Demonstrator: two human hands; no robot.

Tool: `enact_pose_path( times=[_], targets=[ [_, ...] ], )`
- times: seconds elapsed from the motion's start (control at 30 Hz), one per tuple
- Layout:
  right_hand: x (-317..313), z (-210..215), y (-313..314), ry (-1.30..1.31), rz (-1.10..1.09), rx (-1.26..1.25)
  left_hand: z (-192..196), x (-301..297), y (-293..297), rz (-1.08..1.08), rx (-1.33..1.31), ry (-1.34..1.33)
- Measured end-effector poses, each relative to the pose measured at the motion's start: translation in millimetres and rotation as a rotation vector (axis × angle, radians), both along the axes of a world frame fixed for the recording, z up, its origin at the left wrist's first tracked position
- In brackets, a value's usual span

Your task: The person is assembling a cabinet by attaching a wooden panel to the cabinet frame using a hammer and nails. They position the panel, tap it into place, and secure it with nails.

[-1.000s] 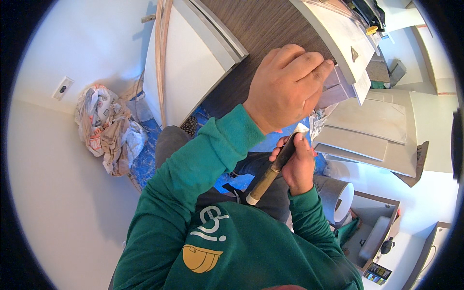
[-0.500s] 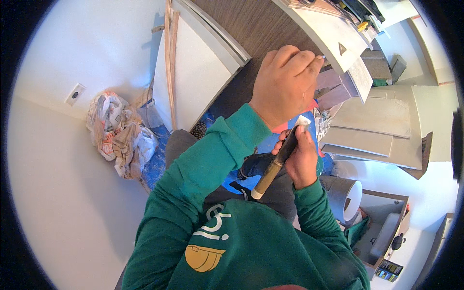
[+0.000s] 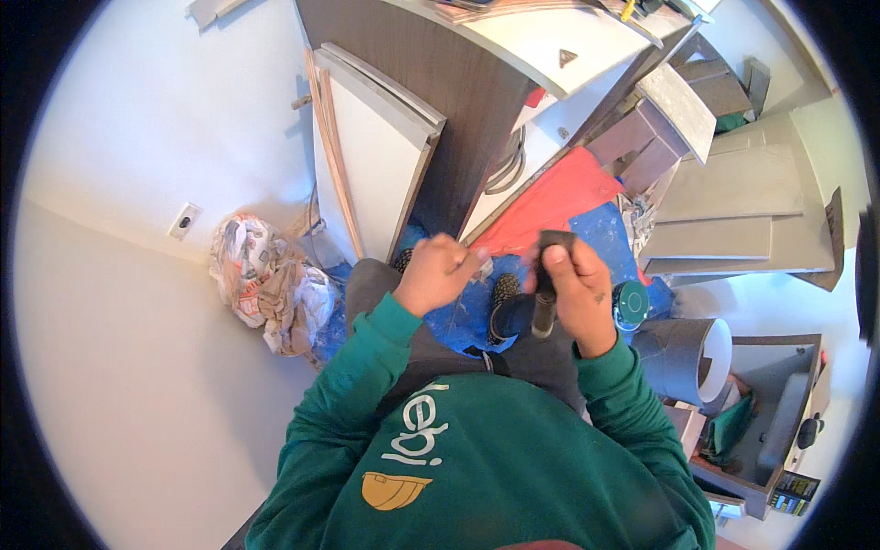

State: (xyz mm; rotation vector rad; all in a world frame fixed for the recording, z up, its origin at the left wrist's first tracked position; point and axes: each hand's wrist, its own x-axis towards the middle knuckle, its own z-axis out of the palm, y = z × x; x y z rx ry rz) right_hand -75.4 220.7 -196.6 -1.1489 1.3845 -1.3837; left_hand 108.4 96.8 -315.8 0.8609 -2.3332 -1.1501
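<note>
Above my lap, my right hand (image 3: 587,298) is wrapped round a short stick-like tool (image 3: 544,313). Its upper part is dark with a blunt, squarish end, and its lower part is brownish with a pale end pointing down toward me; its exact kind is unclear. To the left of it, my left hand (image 3: 437,275) is closed, with fingers curled and the thumb pressed toward them. Whether it holds something small cannot be seen. The two hands are apart, above blue floor covering (image 3: 600,236) and a red sheet (image 3: 568,197).
Ahead stands a brown-sided counter (image 3: 412,69) with a pale top. White panels (image 3: 367,156) and thin wooden strips (image 3: 332,156) lean left of it, near a stuffed plastic bag (image 3: 275,293). At right are a green-lidded container (image 3: 632,305), a grey cylinder (image 3: 674,353) and an open drawer-like box (image 3: 779,346).
My left hand has come down and back from beside the counter edge to above my lap. The tool in my right hand has swung more upright. My view has shifted, showing more counter.
</note>
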Motion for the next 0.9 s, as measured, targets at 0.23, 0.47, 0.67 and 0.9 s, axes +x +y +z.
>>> enact_pose_path(
  times=[0.23,0.47,0.67,0.9],
  targets=[
    [35.8,21.7,-37.4,0.464,0.512,-0.545,25.1,3.5,74.3,-0.029,0.273,0.484],
    [65.5,47.6,-38.7,0.274,0.617,-0.628,50.6,13.3,65.7,0.160,0.151,0.490],
    [41.0,58.5,-27.8,0.317,0.511,-0.685,75.1,1.3,61.0,0.234,-0.048,0.407],
    [-91.7,-39.0,17.6,0.235,-0.131,-0.242,131.0,-27.0,38.9,0.556,0.277,0.878]
  ],
)
